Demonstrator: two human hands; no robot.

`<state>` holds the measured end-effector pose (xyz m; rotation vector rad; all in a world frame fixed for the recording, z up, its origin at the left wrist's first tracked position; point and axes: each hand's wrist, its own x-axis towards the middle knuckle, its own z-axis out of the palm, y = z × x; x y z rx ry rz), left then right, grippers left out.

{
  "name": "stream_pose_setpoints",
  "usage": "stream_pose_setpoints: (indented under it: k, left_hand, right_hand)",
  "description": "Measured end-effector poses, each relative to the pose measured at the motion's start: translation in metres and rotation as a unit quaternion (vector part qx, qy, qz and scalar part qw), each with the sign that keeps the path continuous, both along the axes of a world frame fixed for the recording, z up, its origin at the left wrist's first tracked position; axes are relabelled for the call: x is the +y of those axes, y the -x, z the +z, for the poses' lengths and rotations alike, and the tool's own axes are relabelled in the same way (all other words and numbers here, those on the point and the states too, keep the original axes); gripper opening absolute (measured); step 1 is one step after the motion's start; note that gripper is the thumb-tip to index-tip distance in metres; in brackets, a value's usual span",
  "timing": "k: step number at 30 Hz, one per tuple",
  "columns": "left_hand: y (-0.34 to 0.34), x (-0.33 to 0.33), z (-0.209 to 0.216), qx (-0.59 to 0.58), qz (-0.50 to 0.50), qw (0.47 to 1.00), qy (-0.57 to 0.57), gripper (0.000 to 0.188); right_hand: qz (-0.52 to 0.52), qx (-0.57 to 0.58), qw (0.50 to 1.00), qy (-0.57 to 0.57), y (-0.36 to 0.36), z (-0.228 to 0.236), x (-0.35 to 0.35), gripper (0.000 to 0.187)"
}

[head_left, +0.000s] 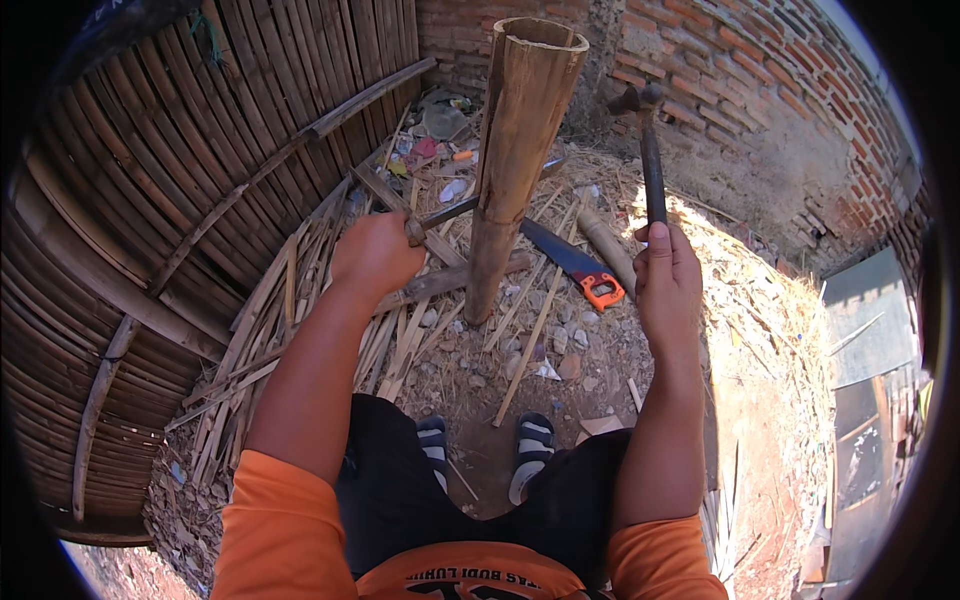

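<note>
Your left hand [375, 255] is closed in a fist round the handle of a blade [447, 212], its fingers wrapped tight; the blade's metal runs from your fist toward the right and meets the upright bamboo pole [515, 150] partway up its trunk, though you cannot tell from here how deep it sits; your right hand [668, 275] is raised to the right of the pole, fingers gripping the dark shaft of a hammer [651, 150] that points straight up, its head level with the pole's upper part and well apart from it; the pole stands on the ground [480, 400] just ahead of your feet, wider at its hollow top than at its foot; behind the pole's foot a handsaw [575, 262] with an orange handle lies flat on the ground, and a short bamboo piece [605, 245] lies just beside it to the right; split bamboo strips [300, 320] are heaped on the ground under your left forearm, reaching to a woven bamboo panel [170, 230] that fills the left side; a brick wall [740, 90] rises behind the pole; your sandalled feet [530, 440] stand on bare earth strewn with chips and straw.
</note>
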<state>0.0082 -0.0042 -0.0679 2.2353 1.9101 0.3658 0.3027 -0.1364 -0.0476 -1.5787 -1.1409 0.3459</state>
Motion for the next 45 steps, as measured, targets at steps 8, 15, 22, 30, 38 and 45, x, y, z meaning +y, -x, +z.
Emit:
stream_pose_setpoints:
  k: [8,15,22,30,38,45]
  left_hand:
    - [-0.008,0.001,0.012,0.024,0.003,1.0,0.011,0.04]
    - [-0.006,-0.001,0.011,0.01,-0.005,1.0,0.016,0.039]
    - [-0.001,0.002,0.007,0.009,-0.007,1.0,0.002,0.035]
    - [0.001,0.004,0.006,0.032,-0.006,0.999,0.0,0.035]
    - [-0.006,-0.002,0.011,0.015,-0.003,1.0,0.014,0.04]
    - [-0.005,0.001,0.009,0.019,-0.007,1.0,0.014,0.043]
  right_hand:
    - [0.041,0.01,0.993,0.112,-0.007,-0.039,0.019,0.047]
    - [0.044,0.047,0.997,-0.037,0.006,-0.003,0.002,0.042]
    - [0.077,0.164,0.983,0.004,0.006,-0.001,-0.003,0.042]
    - [0.068,0.019,0.995,0.076,0.012,-0.046,0.024,0.044]
    - [0.084,0.071,0.994,0.015,0.008,-0.035,0.009,0.044]
    - [0.081,0.146,0.985,-0.042,0.013,0.0,-0.007,0.04]
